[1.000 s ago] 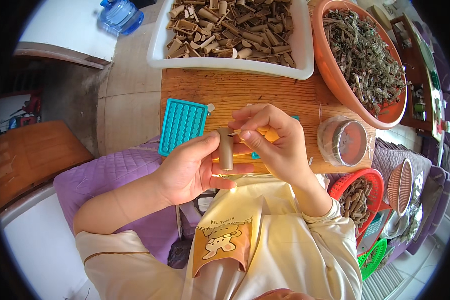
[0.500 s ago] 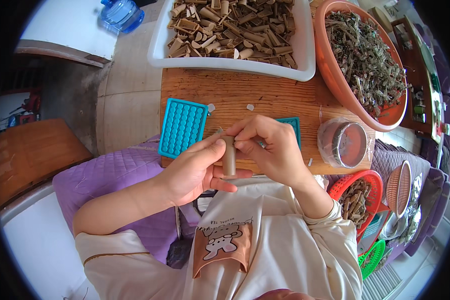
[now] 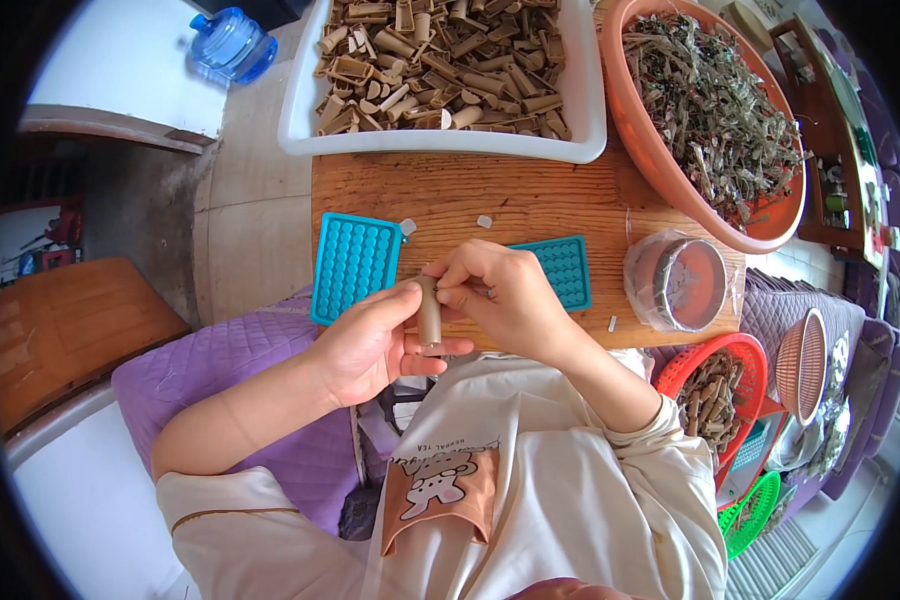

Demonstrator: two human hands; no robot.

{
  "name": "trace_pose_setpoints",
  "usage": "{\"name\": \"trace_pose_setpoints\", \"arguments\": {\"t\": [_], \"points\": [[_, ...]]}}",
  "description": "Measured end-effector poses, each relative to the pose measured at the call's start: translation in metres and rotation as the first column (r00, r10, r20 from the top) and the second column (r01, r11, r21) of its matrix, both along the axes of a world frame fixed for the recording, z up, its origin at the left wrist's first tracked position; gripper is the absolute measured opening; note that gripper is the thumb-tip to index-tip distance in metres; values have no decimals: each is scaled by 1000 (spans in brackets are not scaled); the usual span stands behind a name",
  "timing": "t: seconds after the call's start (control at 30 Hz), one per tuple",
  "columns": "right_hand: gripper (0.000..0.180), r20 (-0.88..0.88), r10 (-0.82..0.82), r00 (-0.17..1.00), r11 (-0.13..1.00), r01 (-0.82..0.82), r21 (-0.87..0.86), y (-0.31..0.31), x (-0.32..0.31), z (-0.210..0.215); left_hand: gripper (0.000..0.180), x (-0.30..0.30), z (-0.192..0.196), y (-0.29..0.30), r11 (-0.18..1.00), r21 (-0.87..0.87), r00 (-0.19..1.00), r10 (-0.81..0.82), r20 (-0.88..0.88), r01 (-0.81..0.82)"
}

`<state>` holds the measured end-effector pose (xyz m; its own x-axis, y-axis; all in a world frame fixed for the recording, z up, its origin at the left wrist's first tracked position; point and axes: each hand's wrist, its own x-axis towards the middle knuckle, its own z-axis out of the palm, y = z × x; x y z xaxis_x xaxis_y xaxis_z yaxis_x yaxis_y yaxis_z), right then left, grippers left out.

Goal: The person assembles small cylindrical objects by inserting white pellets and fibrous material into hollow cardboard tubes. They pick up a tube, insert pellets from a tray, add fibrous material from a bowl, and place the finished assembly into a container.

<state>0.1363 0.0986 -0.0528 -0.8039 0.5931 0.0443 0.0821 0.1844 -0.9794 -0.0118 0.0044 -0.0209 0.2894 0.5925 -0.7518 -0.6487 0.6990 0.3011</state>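
Observation:
A small brown tube stands nearly upright between my hands, above the table's front edge. My left hand grips it with the thumb on its side, the other fingers behind and below. My right hand is closed by the tube's upper end, its thumb and forefinger pinched there; whether a small part sits between them is hidden. Left of the tube lies a blue tray with rows of round bumps. Behind my right hand is a second teal tray, partly covered by the hand.
At the back, a white tub holds many brown half-tube pieces. An orange basin of dried scraps stands at the right. Nearby are a round container in clear plastic, a red basket and small white pieces on the wooden table.
The view has shifted, so the table things sit slightly further left. My right hand has moved off part of the teal tray, showing more of it. The tube remains in my hands.

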Motion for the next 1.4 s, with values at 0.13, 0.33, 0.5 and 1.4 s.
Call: {"name": "trace_pose_setpoints", "arguments": {"t": [0.13, 0.33, 0.5, 1.4], "points": [[11, -49, -57, 997, 988, 50, -145, 1, -2, 11, 33, -4, 10, 5, 999, 42, 998, 18, 58, -20], [10, -87, -21, 996, 993, 31, 111, 2, -1, 12, 33, -3, 15, 4, 999, 49, 999, 2, 44, -4], [10, -82, 22, 996, 998, -18, 55, -2, 2, 6, 32, 0, 11, 2, 999, 22, 998, -48, 28, 47], [30, 651, -630, 423, 769, 227, 597, 48, 257, 61, 21, 7, 19, 5, 974, 61, 948, -198, -249, 219]]}}
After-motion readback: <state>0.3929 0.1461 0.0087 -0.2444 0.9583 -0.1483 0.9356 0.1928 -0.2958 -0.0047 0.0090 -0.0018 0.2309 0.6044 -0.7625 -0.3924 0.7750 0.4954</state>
